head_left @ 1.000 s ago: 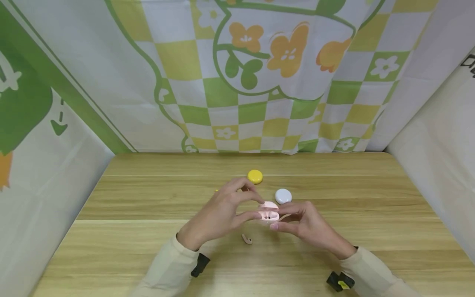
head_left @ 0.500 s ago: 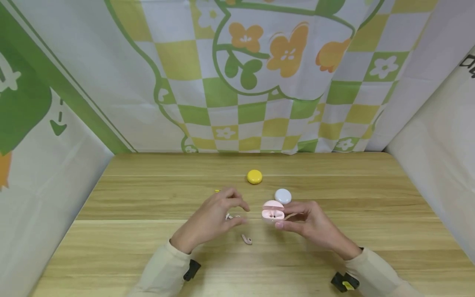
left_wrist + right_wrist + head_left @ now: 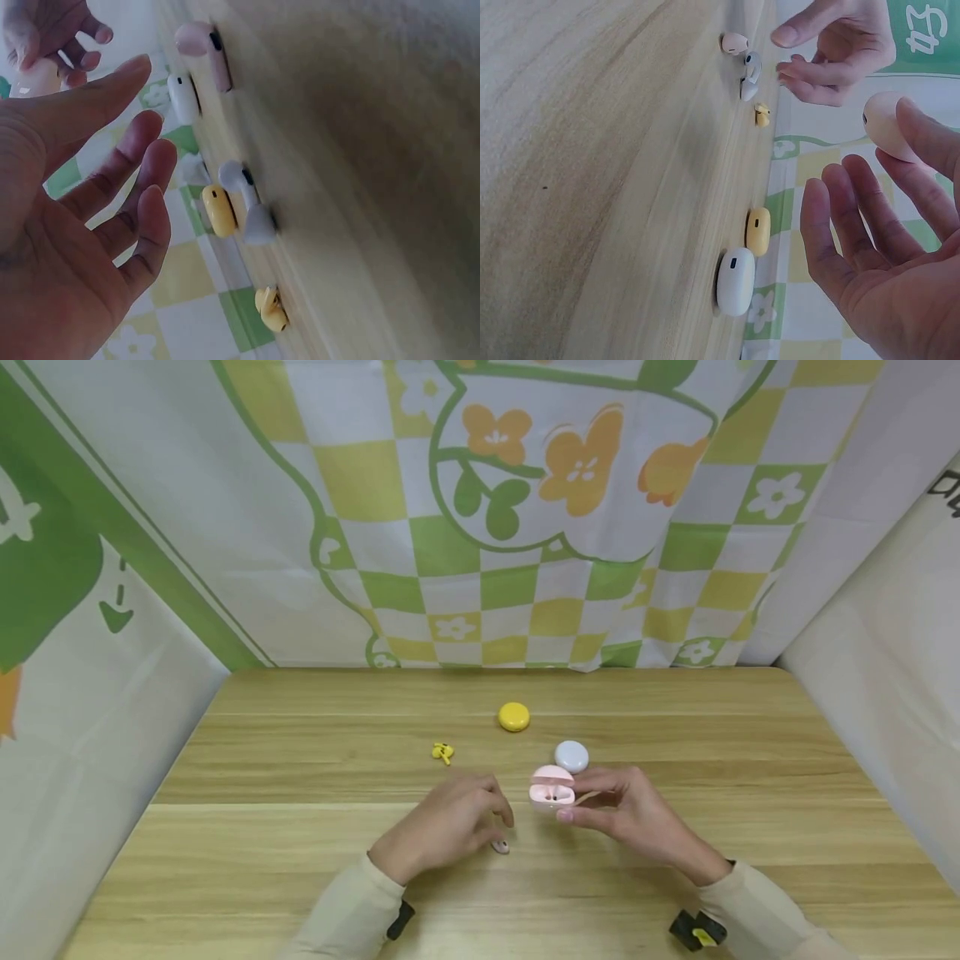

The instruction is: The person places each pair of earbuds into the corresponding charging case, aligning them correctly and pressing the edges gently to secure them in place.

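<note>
the right hand (image 3: 626, 810) pinches the pink case (image 3: 552, 797) between its thumb and the fingers, and keeps it a little above the counter (image 3: 225, 835); the other fingers of this hand are spread loosely. the lid of the case is raised, and inside some small dark marks can be seen, but i cannot tell what they are. the left hand (image 3: 450, 822) is over the counter with nothing in its fingers — they are softly bent, and the thumb stands well apart from them. just beside this hand lies the pink earbud (image 3: 501, 847), partly covered by it in the head view. the white earbuds (image 3: 751, 75) lie on the counter between the pink earbud and the yellow earbuds (image 3: 442, 752); from the head they are hidden behind the left hand. near the pink case, on its far side, rests the white case (image 3: 572, 757), closed. the yellow case (image 3: 513, 717), also closed, is farther back — toward the checked cloth (image 3: 510, 589) which hangs behind the counter. both arms wear light sleeves (image 3: 341, 910).
</note>
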{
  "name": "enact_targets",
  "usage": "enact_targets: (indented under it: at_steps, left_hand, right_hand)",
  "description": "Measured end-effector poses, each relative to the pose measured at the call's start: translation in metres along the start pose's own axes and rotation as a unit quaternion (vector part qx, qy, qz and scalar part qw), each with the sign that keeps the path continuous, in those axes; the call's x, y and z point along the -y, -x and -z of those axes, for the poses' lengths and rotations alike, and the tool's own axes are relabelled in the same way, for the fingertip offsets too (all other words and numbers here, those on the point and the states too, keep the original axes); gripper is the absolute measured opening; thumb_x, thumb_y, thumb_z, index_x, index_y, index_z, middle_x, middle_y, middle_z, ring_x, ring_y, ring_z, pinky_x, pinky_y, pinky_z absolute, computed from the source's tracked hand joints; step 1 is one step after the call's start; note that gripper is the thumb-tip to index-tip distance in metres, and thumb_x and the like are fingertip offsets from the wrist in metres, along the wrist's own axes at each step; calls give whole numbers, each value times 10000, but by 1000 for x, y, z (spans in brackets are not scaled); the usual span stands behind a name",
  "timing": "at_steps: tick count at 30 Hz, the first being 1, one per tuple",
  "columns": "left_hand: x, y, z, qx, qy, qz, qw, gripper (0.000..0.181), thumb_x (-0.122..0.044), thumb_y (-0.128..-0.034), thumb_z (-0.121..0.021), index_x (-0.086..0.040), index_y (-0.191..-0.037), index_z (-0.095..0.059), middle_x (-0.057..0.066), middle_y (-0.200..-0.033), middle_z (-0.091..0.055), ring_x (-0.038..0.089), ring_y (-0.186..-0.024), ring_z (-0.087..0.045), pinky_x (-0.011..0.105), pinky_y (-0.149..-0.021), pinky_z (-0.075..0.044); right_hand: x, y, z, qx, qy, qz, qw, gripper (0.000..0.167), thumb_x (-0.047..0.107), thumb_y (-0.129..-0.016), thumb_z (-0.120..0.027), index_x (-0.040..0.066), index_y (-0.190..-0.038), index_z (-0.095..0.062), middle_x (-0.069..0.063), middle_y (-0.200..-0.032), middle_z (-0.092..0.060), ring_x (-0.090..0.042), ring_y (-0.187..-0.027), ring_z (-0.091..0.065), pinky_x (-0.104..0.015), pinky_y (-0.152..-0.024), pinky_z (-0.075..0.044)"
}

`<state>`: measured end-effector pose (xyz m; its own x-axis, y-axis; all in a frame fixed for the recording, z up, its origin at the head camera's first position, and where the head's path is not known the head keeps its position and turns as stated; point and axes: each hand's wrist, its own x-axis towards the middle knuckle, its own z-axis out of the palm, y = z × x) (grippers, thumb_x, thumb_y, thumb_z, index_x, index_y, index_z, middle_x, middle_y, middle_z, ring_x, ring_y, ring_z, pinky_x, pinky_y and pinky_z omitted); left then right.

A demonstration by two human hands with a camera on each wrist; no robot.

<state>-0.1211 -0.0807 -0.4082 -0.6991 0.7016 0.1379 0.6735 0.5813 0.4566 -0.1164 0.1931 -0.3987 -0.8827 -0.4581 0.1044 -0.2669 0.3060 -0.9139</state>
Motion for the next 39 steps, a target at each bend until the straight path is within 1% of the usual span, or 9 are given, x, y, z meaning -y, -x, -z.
enact_targets:
  at_steps: [4, 6, 11, 19, 25, 29, 34, 37, 39]
  left_hand:
    - [-1, -1, -4, 242, 117, -7, 9996, 55, -186, -858, -824, -207, -892, -786, -119, -889, -640, 61, -811, -569, 257, -770, -466]
    - [-1, -2, -5, 361, 200, 22, 9991, 57, -162, -864, -818, -209, -880, -789, -134, -872, -640, 57, -805, -581, 244, -759, -467]
    - [0, -3, -8, 542, 184, 133, 9983, 76, -142, -861, -818, -214, -878, -798, -156, -848, -654, 43, -800, -588, 257, -785, -467]
    - [0, -6, -10, 513, 123, 209, 9984, 70, -128, -872, -806, -197, -871, -794, -141, -826, -676, 14, -781, -571, 287, -791, -488]
    - [-1, -7, -10, 510, 206, 565, 9969, 50, -119, -888, -789, -161, -863, -777, -107, -832, -704, 29, -785, -592, 303, -780, -509]
    - [-2, -6, -11, 442, 70, 689, 9966, 50, -141, -904, -776, -146, -855, -769, -89, -836, -714, 43, -782, -612, 318, -776, -527]
    - [0, -4, -10, 343, -14, 653, 9973, 59, -119, -913, -750, -145, -865, -772, -97, -818, -697, 38, -759, -593, 313, -760, -527]
    - [1, -4, -7, 438, 33, 525, 9977, 49, -113, -922, -744, -140, -932, -784, -89, -845, -674, 35, -763, -562, 279, -738, -505]
    - [2, -4, -5, 571, 85, 448, 9973, 75, -112, -909, -763, -141, -973, -790, -85, -849, -647, 36, -759, -533, 257, -725, -481]
  right_hand:
    - [0, 0, 0, 8, 15, 11, 10000, 254, 110, -848, -828, 18, -1079, -777, -99, -1109, -717, -183, -961, -697, -392, -834, -592]
    - [-1, 0, 0, 1, 29, 3, 10000, 251, 108, -846, -829, 21, -1076, -778, -97, -1106, -717, -182, -955, -699, -387, -834, -591]
    - [1, 1, -1, -13, 63, 25, 10000, 244, 103, -846, -828, 12, -1067, -777, -108, -1098, -717, -177, -952, -698, -364, -837, -589]
    - [1, 0, -3, -61, 94, 181, 9998, 245, 108, -842, -831, 8, -1059, -778, -102, -1084, -722, -142, -964, -676, -338, -820, -589]
    - [0, 0, -4, -75, 88, 201, 9997, 242, 101, -839, -831, 10, -1058, -780, -93, -1078, -727, -130, -965, -673, -335, -818, -589]
    - [0, 0, -3, -72, 83, 197, 9997, 242, 101, -839, -832, 10, -1057, -779, -96, -1076, -728, -134, -963, -674, -332, -816, -589]
    - [0, 0, -4, -62, 79, 242, 9997, 243, 99, -839, -831, 0, -1054, -776, -104, -1071, -728, -136, -960, -673, -326, -813, -589]
    - [0, 0, -4, -55, 43, 280, 9996, 246, 88, -840, -828, -12, -1057, -772, -112, -1067, -729, -136, -947, -680, -325, -806, -590]
    - [0, 0, -4, -61, 37, 324, 9994, 245, 82, -839, -827, -17, -1056, -770, -116, -1064, -731, -133, -943, -681, -325, -801, -591]
